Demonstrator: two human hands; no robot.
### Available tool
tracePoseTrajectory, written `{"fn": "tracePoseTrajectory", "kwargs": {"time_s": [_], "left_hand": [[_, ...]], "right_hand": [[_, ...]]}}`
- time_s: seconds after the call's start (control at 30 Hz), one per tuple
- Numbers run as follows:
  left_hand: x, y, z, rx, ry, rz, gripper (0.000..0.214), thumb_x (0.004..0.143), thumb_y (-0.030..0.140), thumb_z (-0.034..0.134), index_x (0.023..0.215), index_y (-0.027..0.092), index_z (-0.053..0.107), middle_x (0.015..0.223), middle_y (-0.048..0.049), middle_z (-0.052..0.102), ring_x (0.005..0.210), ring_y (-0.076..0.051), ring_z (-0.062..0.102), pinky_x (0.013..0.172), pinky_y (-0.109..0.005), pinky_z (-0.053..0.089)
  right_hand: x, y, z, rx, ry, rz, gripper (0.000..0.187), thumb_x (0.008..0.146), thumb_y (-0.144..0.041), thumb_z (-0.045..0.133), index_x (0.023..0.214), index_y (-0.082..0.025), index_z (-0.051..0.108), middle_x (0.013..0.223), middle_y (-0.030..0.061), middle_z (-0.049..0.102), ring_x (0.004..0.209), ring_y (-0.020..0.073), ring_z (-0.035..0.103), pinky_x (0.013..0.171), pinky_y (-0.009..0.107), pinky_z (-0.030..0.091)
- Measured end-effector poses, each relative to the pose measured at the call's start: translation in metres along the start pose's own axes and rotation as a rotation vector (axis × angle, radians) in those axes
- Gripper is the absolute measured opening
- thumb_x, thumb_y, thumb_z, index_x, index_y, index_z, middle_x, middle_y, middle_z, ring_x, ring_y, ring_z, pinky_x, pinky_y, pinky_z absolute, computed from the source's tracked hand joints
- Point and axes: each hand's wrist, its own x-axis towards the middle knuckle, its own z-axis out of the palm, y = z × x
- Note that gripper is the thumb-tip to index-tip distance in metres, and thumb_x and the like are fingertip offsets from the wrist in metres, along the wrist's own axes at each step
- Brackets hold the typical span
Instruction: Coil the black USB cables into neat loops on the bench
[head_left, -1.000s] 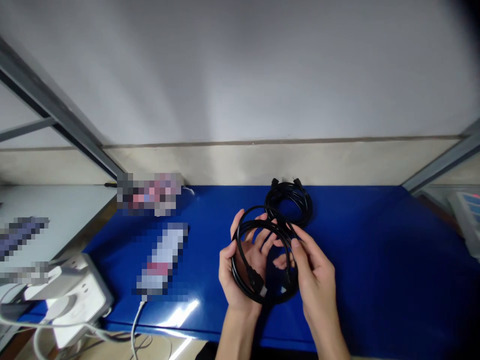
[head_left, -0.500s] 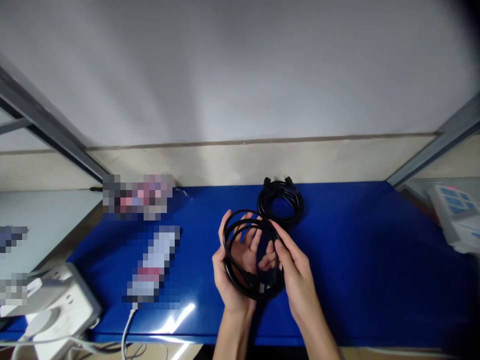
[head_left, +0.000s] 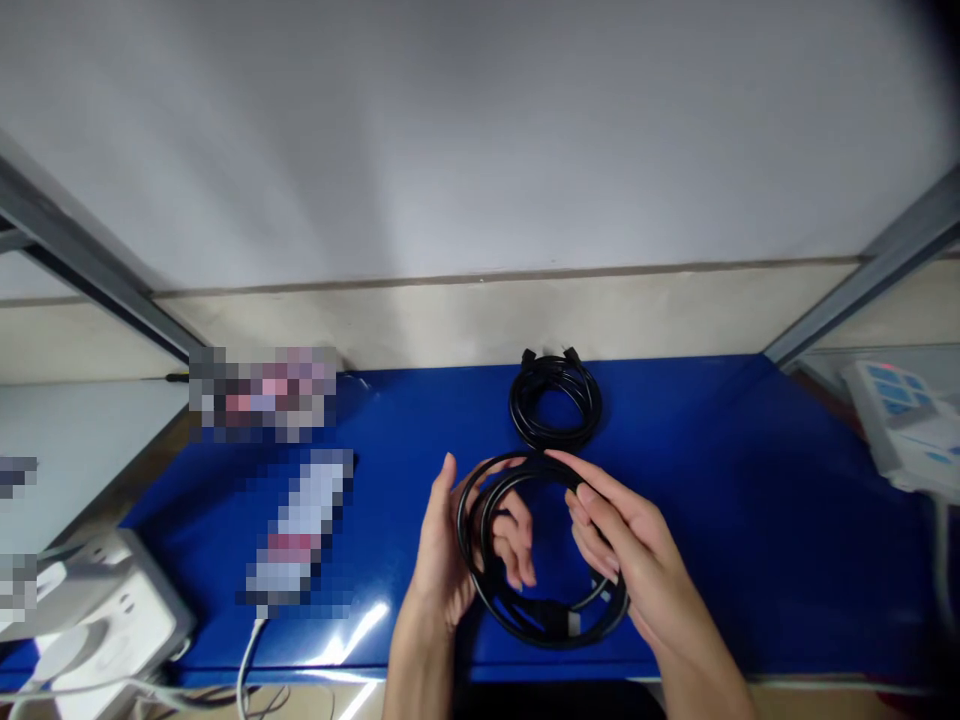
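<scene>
The right hand pinches the black cable coil above the table's near side while the left hand sits loosely open behind it, so loops could spring apart if that pinch slackens.

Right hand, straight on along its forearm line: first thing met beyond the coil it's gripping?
Probably the other coiled black cable, on the blue table just beyond the right hand. Its height above the table is unclear, so it might pass over.
</scene>
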Motion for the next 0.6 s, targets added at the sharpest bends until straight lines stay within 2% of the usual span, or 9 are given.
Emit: {"fn": "tracePoseTrajectory", "kwargs": {"time_s": [0.1,0.23,0.3,0.37,0.47,0.53,0.6], "left_hand": [[-0.002,-0.001,-0.005,0.063,-0.048,-0.098,0.074,0.109,0.071,0.035,0.124,0.008,0.071,0.059,-0.0084,0.07,0.038,-0.022,0.066,0.033,-0.022,0.046],[-0.003,-0.006,-0.003,0.199,-0.014,-0.103,0.059,0.111,0.06,0.041,0.096,0.012,0.071,0.046,-0.0034,0.061,0.034,-0.018,0.061,0.036,-0.021,0.049],[-0.003,-0.006,-0.001,0.19,-0.015,-0.088,0.05,0.111,0.053,0.045,0.09,0.014,0.068,0.047,-0.0021,0.06,0.034,-0.016,0.059,0.035,-0.019,0.046],[-0.002,-0.005,0.003,0.092,-0.032,-0.085,0.041,0.108,0.046,0.054,0.088,0.014,0.067,0.048,0.004,0.052,0.029,-0.009,0.046,0.032,-0.015,0.036],[-0.001,-0.003,0.008,-0.098,-0.018,-0.034,0.027,0.098,0.035,0.071,0.084,0.012,0.066,0.052,0.0126,0.034,0.034,0.0,0.016,0.032,-0.01,0.024],[-0.001,-0.003,0.011,-0.18,0.023,0.031,0.024,0.094,0.032,0.076,0.082,0.013,0.066,0.052,0.0138,0.029,0.04,-0.002,0.01,0.033,-0.011,0.026],[-0.001,-0.004,0.011,-0.236,0.089,0.093,0.028,0.098,0.035,0.074,0.082,0.013,0.067,0.049,0.0141,0.026,0.041,-0.004,0.007,0.034,-0.013,0.027]], "right_hand": [[-0.003,-0.007,-0.005,-0.008,-0.076,0.051,0.061,0.099,-0.056,0.075,0.148,-0.021,0.071,0.068,-0.0058,0.042,0.053,0.006,0.019,0.048,0.023,0.016],[-0.002,-0.01,-0.008,0.0,-0.078,0.061,0.056,0.098,-0.052,0.077,0.145,-0.023,0.073,0.076,-0.0016,0.056,0.052,0.0043,0.022,0.048,0.023,0.017],[0.0,-0.009,-0.008,0.015,-0.05,0.047,0.053,0.098,-0.05,0.077,0.144,-0.025,0.074,0.079,-0.0008,0.061,0.053,0.005,0.029,0.049,0.022,0.023],[0.002,-0.009,-0.007,0.029,-0.022,0.013,0.051,0.097,-0.049,0.078,0.143,-0.026,0.074,0.08,-0.0007,0.063,0.056,0.0077,0.041,0.052,0.023,0.034],[0.006,-0.008,-0.005,0.018,0.019,-0.072,0.051,0.096,-0.05,0.079,0.141,-0.025,0.074,0.088,0.0018,0.072,0.075,0.0157,0.064,0.076,0.029,0.053],[0.008,-0.006,-0.004,0.02,0.044,-0.098,0.05,0.098,-0.052,0.076,0.139,-0.025,0.074,0.1,0.0048,0.078,0.098,0.0223,0.072,0.098,0.036,0.054],[0.01,-0.002,-0.003,0.024,0.045,-0.088,0.05,0.099,-0.055,0.073,0.138,-0.024,0.075,0.111,0.0076,0.081,0.117,0.0276,0.072,0.112,0.041,0.048]]}}
